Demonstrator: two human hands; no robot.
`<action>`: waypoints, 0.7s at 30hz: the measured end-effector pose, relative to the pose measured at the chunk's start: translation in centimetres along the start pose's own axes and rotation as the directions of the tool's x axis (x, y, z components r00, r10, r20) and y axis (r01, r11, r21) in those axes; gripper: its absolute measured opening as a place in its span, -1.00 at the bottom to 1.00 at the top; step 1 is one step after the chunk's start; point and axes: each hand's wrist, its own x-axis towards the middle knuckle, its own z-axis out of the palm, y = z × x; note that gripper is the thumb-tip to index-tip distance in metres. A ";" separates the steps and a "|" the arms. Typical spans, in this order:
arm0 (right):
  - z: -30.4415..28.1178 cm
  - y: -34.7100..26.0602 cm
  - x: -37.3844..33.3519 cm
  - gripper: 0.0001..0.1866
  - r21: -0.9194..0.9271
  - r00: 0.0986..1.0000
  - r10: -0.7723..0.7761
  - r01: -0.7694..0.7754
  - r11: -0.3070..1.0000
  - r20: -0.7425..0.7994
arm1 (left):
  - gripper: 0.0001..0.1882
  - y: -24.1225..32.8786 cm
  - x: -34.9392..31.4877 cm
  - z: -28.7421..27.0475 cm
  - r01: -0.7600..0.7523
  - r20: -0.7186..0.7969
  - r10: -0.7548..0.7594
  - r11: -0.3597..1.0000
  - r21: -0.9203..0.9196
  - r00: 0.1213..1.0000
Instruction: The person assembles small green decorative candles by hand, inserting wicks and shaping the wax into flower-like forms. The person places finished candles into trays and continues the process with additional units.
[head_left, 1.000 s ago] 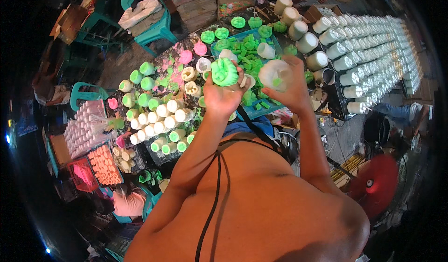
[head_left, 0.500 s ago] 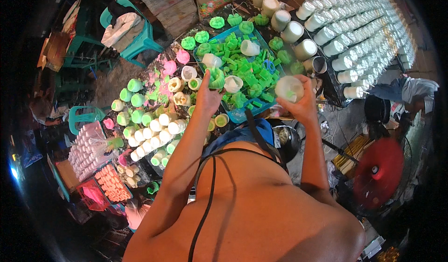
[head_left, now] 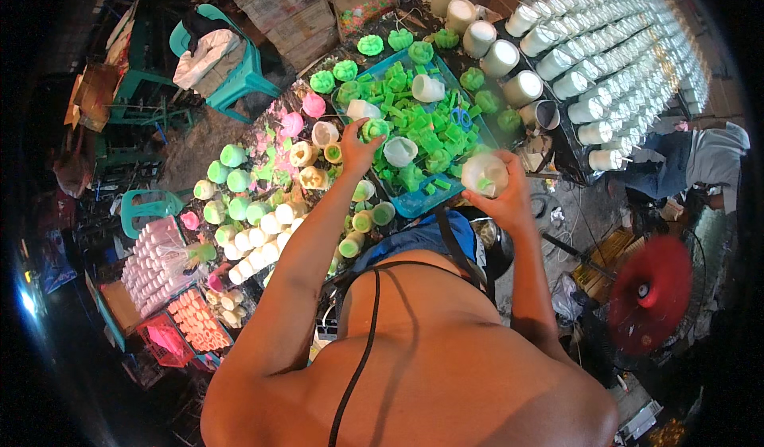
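Dark worktable, head view: we list one blue rectangular plastic tray, heaped with bright green blocky pieces and white cups; one round translucent cup, a green scrap inside. Tray's left edge: partly hidden behind our left hand. That hand, outstretched, pinches a rounded ribbed green piece there; our right hand, elbow bent, curls around the translucent cup.

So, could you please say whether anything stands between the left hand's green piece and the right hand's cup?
A white cup in the tray appears between the green piece and the held cup; whether it obstructs is unclear from this view.
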 end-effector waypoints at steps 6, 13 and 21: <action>1.2 -1.1 0.2 -0.13 -0.011 1.000 -0.003 0.003 1.000 0.026 | -0.35 -0.5 -0.6 1.9 0.039 -0.119 -0.038 0.999 0.010 0.992; 2.0 -2.7 0.8 -0.13 -0.038 0.997 -0.016 0.019 0.999 0.080 | -0.36 -1.3 -0.6 3.2 0.050 -0.143 -0.047 0.999 0.015 0.989; 3.4 -4.5 1.3 -0.11 0.008 0.993 -0.025 0.024 1.000 0.114 | -0.35 -0.3 -0.8 2.8 0.010 -0.173 0.007 0.996 0.094 0.985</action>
